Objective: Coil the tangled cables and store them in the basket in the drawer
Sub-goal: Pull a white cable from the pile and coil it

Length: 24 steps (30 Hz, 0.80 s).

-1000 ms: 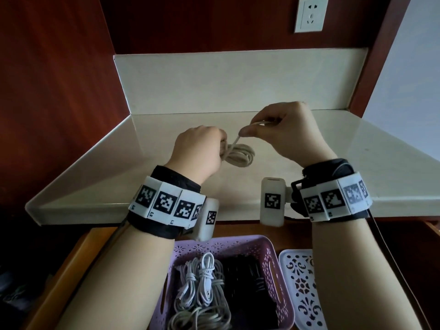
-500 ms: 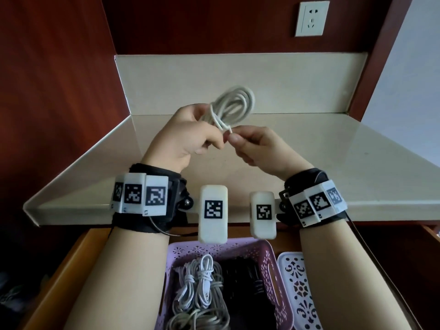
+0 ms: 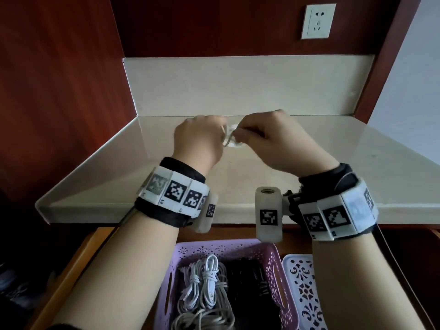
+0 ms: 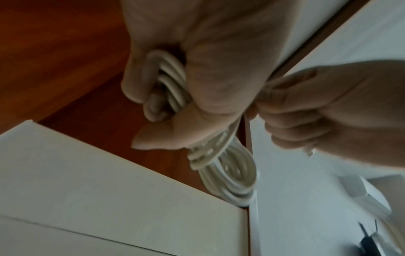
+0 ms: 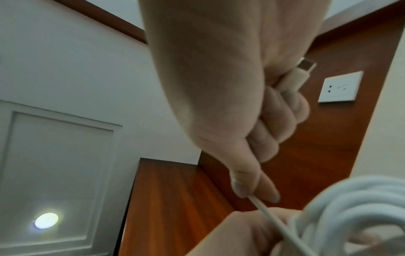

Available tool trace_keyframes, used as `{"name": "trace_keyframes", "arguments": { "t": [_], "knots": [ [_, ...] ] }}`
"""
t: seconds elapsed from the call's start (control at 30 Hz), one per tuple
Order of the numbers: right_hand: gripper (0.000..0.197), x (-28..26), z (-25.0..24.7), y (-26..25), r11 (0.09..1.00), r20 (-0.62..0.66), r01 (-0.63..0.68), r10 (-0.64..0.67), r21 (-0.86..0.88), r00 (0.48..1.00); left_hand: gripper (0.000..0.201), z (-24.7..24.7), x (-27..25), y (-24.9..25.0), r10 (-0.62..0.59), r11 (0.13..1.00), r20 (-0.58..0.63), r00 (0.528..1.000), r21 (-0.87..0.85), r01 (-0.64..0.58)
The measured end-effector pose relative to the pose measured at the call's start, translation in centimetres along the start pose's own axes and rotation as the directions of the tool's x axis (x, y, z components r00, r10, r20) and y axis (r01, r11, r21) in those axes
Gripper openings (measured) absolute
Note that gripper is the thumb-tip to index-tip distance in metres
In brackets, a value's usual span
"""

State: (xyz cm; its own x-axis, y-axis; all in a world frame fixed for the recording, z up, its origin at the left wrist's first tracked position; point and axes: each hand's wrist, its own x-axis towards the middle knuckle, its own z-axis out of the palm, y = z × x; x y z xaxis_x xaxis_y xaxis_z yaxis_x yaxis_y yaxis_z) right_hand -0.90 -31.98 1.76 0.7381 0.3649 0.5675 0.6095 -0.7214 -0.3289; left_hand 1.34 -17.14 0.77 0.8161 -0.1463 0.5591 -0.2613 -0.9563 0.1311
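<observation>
Coil being clenched in left hand; loose end being pinched by right hand, wrapped round. Next judged: end being tucked, bundle being lowered into basket.

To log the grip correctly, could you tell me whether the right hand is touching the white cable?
Touching. In the right wrist view the right hand pinches the white cable between thumb and forefinger, and its plug end lies under the curled fingers.

white cable, lilac lace-pattern basket, cream countertop, red-brown wall panel
</observation>
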Motion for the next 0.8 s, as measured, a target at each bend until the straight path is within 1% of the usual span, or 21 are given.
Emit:
{"name": "trace_keyframes", "arguments": {
  "t": [0.03,0.1,0.2,0.23,0.3,0.33,0.4,0.43,0.47,0.5,0.53,0.57,0.6,0.63,0.67,0.7,0.77,0.8],
  "knots": [
    [0.02,0.1,0.1,0.5,1.0,-0.051,-0.004,0.005,0.018,0.999,0.024,0.2,0.0,0.4,0.053,0.998,0.058,0.997,0.032,-0.055],
    [0.016,0.1,0.2,1.8,0.993,-0.131,-0.041,0.054,0.107,0.99,0.028,0.2,0.3,0.5,0.119,0.993,0.169,0.978,0.007,-0.122],
    [0.01,0.0,0.2,3.4,0.934,-0.195,-0.075,0.151,0.348,0.969,0.057,-0.2,0.8,0.2,0.186,0.972,0.33,0.925,-0.202,-0.123],
    [0.01,-0.1,0.1,3.9,0.903,-0.198,-0.071,0.168,0.423,0.966,0.061,-0.1,0.8,0.0,0.221,0.949,0.37,0.903,-0.296,-0.111],
    [0.012,-0.3,0.3,4.7,0.837,-0.173,-0.063,0.186,0.543,0.967,0.059,0.0,0.6,-0.3,0.298,0.866,0.393,0.87,-0.496,-0.072],
    [0.012,-0.4,0.5,5.0,0.797,-0.156,-0.057,0.188,0.601,0.97,0.056,0.1,0.4,-0.4,0.324,0.809,0.385,0.864,-0.587,-0.042],
    [0.014,-0.5,1.1,5.6,0.709,-0.128,-0.051,0.196,0.704,0.972,0.05,0.1,-0.1,-0.6,0.363,0.669,0.358,0.86,-0.743,0.027],
    [0.016,-0.5,1.3,5.7,0.686,-0.126,-0.043,0.193,0.726,0.973,0.047,0.1,-0.3,-0.7,0.377,0.584,0.333,0.864,-0.81,0.058],
    [0.018,-0.5,1.4,5.7,0.69,-0.133,-0.032,0.184,0.723,0.974,0.042,0.0,-0.6,-0.7,0.385,0.485,0.303,0.872,-0.87,0.089],
    [0.02,-0.4,1.4,5.4,0.71,-0.139,-0.022,0.168,0.703,0.976,0.038,0.0,-0.8,-0.7,0.392,0.369,0.277,0.877,-0.921,0.126],
    [0.024,-0.3,1.3,5.0,0.746,-0.149,-0.012,0.149,0.666,0.977,0.04,0.2,-0.9,-0.8,0.401,0.237,0.243,0.883,-0.959,0.156],
    [0.028,-0.3,1.1,4.5,0.781,-0.154,-0.001,0.125,0.624,0.98,0.051,0.4,-0.8,-1.0,0.403,0.106,0.21,0.891,-0.978,0.182],
    [0.028,-0.2,1.0,3.9,0.816,-0.153,0.004,0.104,0.578,0.983,0.062,0.6,-0.6,-1.2,0.396,-0.004,0.182,0.9,-0.98,0.2],
    [0.024,-0.2,0.8,3.2,0.851,-0.148,0.002,0.089,0.525,0.985,0.068,0.7,-0.4,-1.2,0.376,-0.082,0.16,0.913,-0.975,0.204],
    [0.021,-0.1,0.6,2.5,0.89,-0.151,0.0,0.078,0.455,0.985,0.069,0.7,-0.4,-1.2,0.334,-0.137,0.143,0.932,-0.971,0.198],
    [0.024,0.0,0.4,2.0,0.928,-0.173,0.008,0.061,0.373,0.983,0.069,0.8,-0.3,-1.1,0.276,-0.176,0.139,0.951,-0.965,0.193],
    [0.039,0.0,0.1,0.8,0.986,-0.235,0.073,-0.037,0.148,0.971,0.07,1.1,-0.4,-1.1,0.164,-0.221,0.157,0.974,-0.956,0.192],
    [0.045,0.0,0.0,0.2,0.994,-0.251,0.105,-0.092,0.038,0.964,0.069,1.3,-0.4,-1.1,0.122,-0.236,0.162,0.979,-0.954,0.187]
  ]
}}
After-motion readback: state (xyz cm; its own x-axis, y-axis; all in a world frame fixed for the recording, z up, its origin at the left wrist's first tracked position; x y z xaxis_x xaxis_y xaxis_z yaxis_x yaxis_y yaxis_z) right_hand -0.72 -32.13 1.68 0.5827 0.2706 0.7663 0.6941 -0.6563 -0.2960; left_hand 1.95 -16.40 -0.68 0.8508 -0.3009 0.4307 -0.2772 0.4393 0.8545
